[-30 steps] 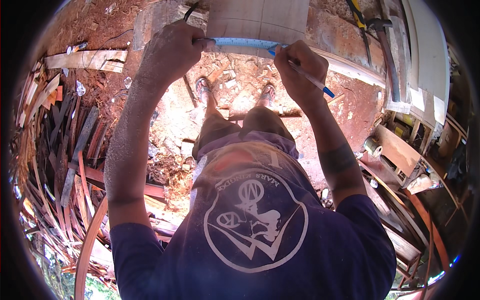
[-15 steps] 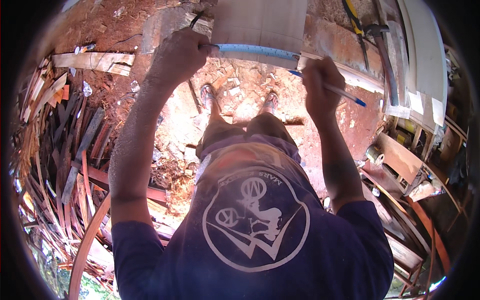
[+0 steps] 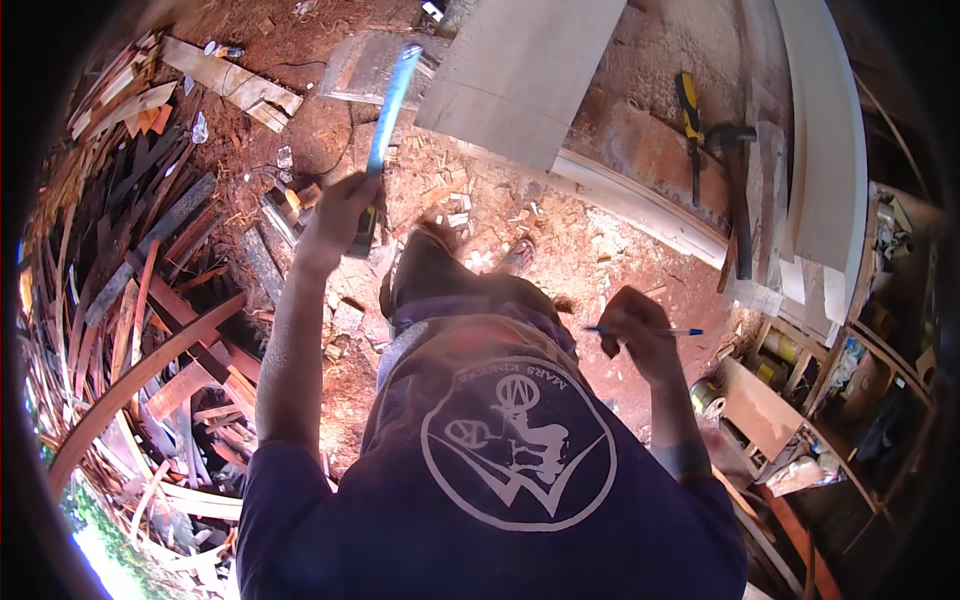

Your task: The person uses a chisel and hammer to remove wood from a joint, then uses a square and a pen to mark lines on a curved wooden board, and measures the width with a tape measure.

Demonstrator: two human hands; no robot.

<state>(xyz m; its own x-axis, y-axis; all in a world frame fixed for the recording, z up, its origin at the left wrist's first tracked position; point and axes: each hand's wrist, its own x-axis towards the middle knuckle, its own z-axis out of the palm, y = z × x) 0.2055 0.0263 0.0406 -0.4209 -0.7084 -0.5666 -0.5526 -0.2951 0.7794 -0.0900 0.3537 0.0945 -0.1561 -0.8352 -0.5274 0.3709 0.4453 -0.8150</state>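
Observation:
My left hand [image 3: 340, 215] is closed around the dark case of a tape measure [image 3: 390, 115], whose light blue blade sticks out away from me, past the near left corner of a board. That pale wooden board [image 3: 510, 85] lies flat on the workbench and has a thin line across it. My right hand [image 3: 637, 333] is closed on a pen [image 3: 675, 332] with a blue tip and a blue end, held roughly level near my right side, apart from the board.
A screwdriver with a yellow and black handle [image 3: 688, 105] and a hammer [image 3: 740, 200] lie on the bench's right side. Curved pale panels [image 3: 825, 130] stand beyond them. Scrap wood [image 3: 150, 310] is heaped at left. Wooden shelving [image 3: 765, 405] with cans stands at right.
The tape blade has come off the board's near edge and now points away on the left. My right hand has drawn back toward me with the pen. The view has turned and shifted.

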